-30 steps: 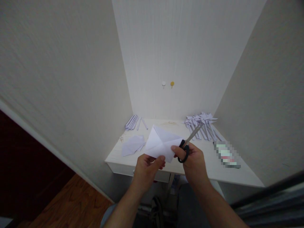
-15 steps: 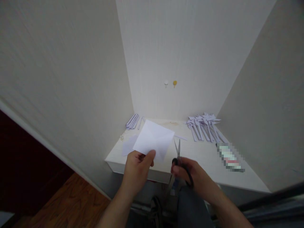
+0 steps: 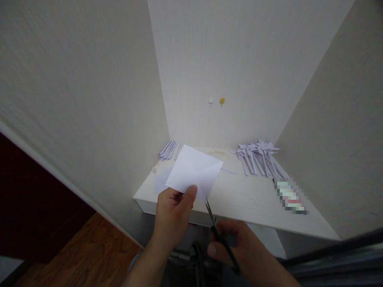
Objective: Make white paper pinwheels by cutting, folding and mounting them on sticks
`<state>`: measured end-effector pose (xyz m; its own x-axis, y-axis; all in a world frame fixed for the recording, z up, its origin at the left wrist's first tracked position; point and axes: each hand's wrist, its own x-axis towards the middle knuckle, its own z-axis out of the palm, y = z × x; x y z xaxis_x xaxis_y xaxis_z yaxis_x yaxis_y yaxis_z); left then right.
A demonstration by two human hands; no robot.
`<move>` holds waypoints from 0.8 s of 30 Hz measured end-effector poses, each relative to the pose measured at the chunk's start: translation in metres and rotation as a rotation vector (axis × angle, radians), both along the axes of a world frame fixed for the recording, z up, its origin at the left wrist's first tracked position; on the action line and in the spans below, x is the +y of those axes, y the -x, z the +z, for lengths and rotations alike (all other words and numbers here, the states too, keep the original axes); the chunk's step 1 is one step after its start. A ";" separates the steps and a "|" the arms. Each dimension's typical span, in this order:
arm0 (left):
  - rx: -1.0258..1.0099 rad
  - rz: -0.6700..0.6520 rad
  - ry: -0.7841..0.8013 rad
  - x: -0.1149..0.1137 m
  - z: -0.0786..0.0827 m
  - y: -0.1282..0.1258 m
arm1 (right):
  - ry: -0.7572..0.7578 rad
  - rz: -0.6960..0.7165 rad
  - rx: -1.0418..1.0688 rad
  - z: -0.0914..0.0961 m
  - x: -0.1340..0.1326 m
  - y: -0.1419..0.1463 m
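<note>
wht sq. paper (image 3: 195, 169) | creased | scissors (image 3: 220, 238) | blk hndls | tips nr paper

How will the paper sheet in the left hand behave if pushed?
The paper sheet is probably light, since it looks thin. It may bend or swing under a push, because the left hand pinches only its near edge.

Dim, diffuse light leaves the paper (image 3: 196, 169) brightest, and one patch (image 3: 289, 196) is pixelated.

A white surface (image 3: 239, 199) runs beyond the left fingers (image 3: 189, 196) and right fingers (image 3: 231, 226). Just past the left ones, to their left, lie paper sheets (image 3: 160, 183); farther back, paper sticks (image 3: 167, 150). Past the right ones rest a thin strip (image 3: 228, 171), then paper pinwheels (image 3: 259, 150); rightward, a blurred-out item (image 3: 289, 196).
</note>
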<state>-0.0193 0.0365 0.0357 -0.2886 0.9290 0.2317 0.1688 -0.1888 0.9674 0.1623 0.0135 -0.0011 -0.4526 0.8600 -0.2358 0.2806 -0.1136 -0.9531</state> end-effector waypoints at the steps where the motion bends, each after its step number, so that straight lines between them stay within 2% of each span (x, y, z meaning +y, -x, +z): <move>1: -0.001 -0.006 -0.004 0.000 0.001 -0.001 | 0.009 0.003 0.012 0.001 0.000 0.001; 7: -0.014 -0.047 -0.022 0.000 0.003 -0.002 | 0.003 0.004 0.088 0.000 0.004 0.006; 14: -0.016 -0.031 0.058 0.000 -0.002 0.000 | 0.001 0.003 0.089 -0.003 0.004 0.006; 24: -0.046 -0.062 0.072 0.001 -0.006 0.000 | 0.020 0.005 0.086 -0.005 0.006 0.008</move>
<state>-0.0198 0.0372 0.0300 -0.2391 0.9590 0.1519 0.1144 -0.1275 0.9852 0.1543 0.0194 -0.0060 -0.4761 0.8533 -0.2125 0.1982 -0.1313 -0.9713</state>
